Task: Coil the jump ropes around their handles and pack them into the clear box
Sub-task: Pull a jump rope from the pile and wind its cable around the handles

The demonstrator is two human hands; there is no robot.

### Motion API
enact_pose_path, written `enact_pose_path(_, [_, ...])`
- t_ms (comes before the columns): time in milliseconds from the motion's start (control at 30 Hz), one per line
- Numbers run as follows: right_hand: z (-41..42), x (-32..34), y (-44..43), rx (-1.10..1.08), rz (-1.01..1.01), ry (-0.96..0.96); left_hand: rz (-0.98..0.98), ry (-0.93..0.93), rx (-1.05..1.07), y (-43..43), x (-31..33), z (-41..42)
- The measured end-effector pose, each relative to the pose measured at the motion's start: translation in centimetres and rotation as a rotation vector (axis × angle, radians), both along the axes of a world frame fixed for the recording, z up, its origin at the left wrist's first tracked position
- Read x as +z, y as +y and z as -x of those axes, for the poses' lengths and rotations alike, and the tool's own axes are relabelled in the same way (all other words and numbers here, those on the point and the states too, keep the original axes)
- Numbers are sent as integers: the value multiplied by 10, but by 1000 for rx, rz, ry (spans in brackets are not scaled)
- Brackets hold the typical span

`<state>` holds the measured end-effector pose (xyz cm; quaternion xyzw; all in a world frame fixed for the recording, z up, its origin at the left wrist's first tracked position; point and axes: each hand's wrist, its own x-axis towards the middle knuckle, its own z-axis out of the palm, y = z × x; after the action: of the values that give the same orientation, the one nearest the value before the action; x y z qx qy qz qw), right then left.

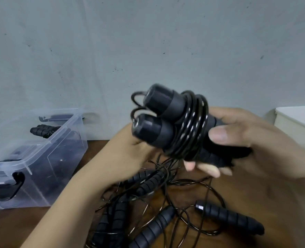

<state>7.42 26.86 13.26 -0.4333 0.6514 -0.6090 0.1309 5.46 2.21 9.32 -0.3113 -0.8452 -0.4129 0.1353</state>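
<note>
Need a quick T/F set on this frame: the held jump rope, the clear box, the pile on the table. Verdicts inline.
1. The right hand grips two handles held side by side. True.
2. No rope is wound on those handles. False: the rope circles them in several turns.
3. The clear box stands on the person's left. True.
4. The clear box is empty. False: a black bundle lies inside it.
5. Loose jump ropes lie tangled on the table below the hands. True.
</note>
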Motion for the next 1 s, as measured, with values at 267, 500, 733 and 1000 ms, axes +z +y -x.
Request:
enact_pose_path(267, [15, 0, 13, -460, 22, 107, 249, 25, 17, 19, 7, -11])
enact_pose_path(500, [31, -7, 10, -845, -108, 301, 340, 80, 66, 17, 10, -17])
enact_pose_path(733, [48, -27, -1, -794, -500, 459, 285, 221, 138, 1, 23, -22])
enact_pose_path(1000, [35, -33, -10, -290, -631, 371, 41, 43, 75, -20, 29, -14])
